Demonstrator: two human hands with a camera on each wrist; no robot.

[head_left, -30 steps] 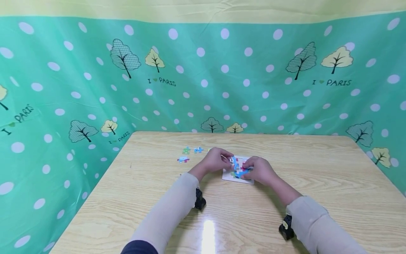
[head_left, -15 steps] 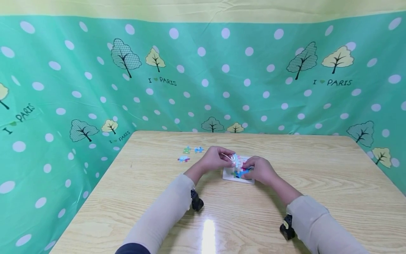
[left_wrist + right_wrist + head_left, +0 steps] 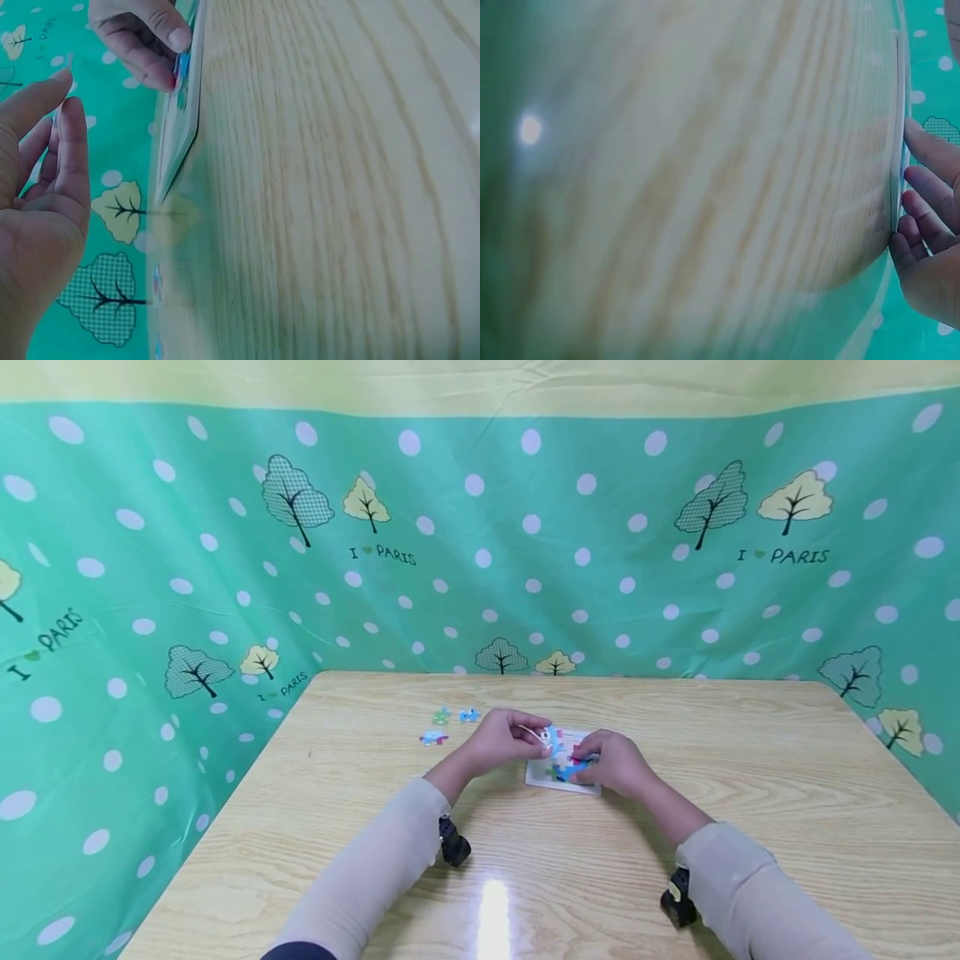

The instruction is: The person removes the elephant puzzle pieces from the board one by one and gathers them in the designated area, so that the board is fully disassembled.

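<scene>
In the head view, a white puzzle board (image 3: pixel 540 775) with several coloured jigsaw pieces fitted on it lies on the table. My left hand (image 3: pixel 497 743) pinches a light blue and white jigsaw piece (image 3: pixel 553 740) over the board's left side. From the left wrist view, only that piece's thin edge (image 3: pixel 69 60) shows between thumb and index finger, apart from the board. My right hand (image 3: pixel 618 764) rests its fingertips on the board's right part, by the blue and red pieces (image 3: pixel 572 770). Relaxed fingers (image 3: pixel 930 217) touch the board's edge in the right wrist view.
Loose jigsaw pieces lie left of the board: a green one (image 3: pixel 441 717), a blue one (image 3: pixel 468 715) and a white-and-pink one (image 3: pixel 433 737). The wooden table (image 3: pixel 337 810) ends at a green dotted curtain (image 3: pixel 532 560) behind and at the sides.
My left forearm has swung a little to the left, and the left hand has turned slightly with the pinched jigsaw piece over the board. The right hand has stayed in place.
</scene>
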